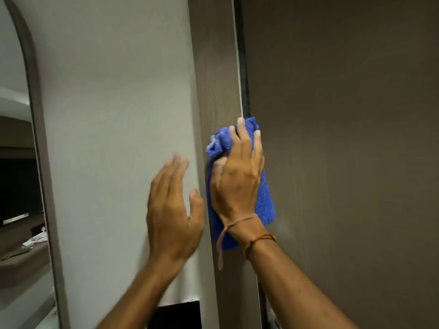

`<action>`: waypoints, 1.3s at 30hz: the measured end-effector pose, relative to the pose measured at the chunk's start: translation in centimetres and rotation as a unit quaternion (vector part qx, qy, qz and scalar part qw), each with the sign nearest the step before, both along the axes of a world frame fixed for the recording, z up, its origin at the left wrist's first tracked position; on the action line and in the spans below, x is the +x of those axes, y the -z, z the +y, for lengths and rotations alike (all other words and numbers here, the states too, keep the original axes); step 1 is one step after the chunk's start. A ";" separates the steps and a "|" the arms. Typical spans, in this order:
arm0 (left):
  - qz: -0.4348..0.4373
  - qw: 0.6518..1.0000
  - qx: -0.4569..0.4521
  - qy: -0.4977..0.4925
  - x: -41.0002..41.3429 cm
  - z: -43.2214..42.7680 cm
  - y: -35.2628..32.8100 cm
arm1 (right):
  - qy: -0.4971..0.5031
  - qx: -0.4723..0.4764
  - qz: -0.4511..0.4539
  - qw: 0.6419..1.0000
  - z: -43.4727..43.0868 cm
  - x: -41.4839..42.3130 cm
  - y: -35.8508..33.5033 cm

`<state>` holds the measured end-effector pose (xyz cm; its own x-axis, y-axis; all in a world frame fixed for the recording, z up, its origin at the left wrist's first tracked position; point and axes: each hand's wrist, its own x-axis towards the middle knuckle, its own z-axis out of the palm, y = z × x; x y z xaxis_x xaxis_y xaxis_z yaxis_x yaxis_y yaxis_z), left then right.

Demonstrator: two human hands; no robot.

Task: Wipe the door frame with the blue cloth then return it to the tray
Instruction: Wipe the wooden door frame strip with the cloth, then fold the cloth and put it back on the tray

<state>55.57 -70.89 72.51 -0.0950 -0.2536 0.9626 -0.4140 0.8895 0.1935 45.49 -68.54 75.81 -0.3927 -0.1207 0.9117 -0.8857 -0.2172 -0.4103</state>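
Note:
A brown wooden door frame [213,67] runs top to bottom through the middle of the view, with the brown door [344,138] to its right. My right hand [237,176] presses the folded blue cloth [264,200] flat against the frame's right edge, fingers spread over it. The cloth bunches above the thumb and hangs below the wrist. My left hand [172,210] hovers just left of the frame, in front of the white wall [114,138], fingers together and blurred, holding nothing. No tray is in view.
A dark seal strip [243,67] runs between frame and door. At the far left an arched mirror or opening [21,186] shows a room with shelves. A dark panel [178,314] sits low on the wall.

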 end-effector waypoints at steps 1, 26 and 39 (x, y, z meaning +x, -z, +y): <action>0.015 0.999 0.003 0.033 -0.3 1.1 0.9 | -0.065 -0.003 -0.054 0.996 1.1 -0.3 0.7; -0.348 0.416 0.583 0.604 -29.1 36.1 17.0 | -0.212 0.011 -0.635 0.743 50.8 -20.4 25.9; -0.512 0.257 0.640 0.512 -47.0 60.9 40.7 | 0.027 -0.140 -0.726 0.673 74.5 -32.5 46.4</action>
